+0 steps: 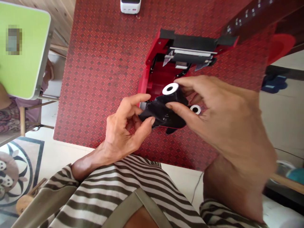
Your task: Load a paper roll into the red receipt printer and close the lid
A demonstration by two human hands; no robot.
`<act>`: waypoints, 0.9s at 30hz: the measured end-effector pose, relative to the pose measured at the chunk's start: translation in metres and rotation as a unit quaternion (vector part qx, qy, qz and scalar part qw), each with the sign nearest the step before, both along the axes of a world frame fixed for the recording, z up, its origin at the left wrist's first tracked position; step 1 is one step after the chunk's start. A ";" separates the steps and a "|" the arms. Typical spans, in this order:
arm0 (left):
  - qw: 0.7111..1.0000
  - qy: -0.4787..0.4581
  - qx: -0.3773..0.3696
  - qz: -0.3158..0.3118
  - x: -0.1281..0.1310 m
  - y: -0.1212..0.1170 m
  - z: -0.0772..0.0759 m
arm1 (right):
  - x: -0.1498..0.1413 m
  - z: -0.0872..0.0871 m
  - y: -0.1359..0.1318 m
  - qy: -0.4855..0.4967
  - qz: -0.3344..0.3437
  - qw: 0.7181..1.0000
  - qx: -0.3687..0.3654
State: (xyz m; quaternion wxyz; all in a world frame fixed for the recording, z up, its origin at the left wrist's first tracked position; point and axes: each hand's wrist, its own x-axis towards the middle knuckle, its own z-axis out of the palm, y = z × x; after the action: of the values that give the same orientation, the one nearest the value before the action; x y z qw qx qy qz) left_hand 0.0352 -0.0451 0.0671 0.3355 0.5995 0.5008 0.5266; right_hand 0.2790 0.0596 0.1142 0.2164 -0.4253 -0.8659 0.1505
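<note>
A black ribbon roll with a white core is pinched between the thumb and fingers of my right hand. A second white core shows under that hand, its roll mostly hidden. Loose black ribbon film stretches from the roll toward my left hand. My left thumb and bent fingers close on the film's left edge, while the index finger is extended above it. Just beyond both hands, a red and black label printer stands with its lid raised, showing rollers inside.
The printer stands on a red patterned table. A small white device is at the far edge. A dark shiny object lies at the upper right. To the left is a green-topped table, with a seated person partly visible.
</note>
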 end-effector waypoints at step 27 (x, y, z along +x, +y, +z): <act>0.969 0.240 0.063 -0.021 -0.009 0.039 0.002 | -0.042 -0.048 0.054 -0.141 0.022 0.986 -0.088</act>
State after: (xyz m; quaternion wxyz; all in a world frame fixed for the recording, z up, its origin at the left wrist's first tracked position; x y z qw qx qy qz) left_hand 0.0265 -0.0060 0.0690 0.1783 0.7386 0.5199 0.3904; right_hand 0.2373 0.1133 0.0658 0.0505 -0.4407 -0.8802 0.1688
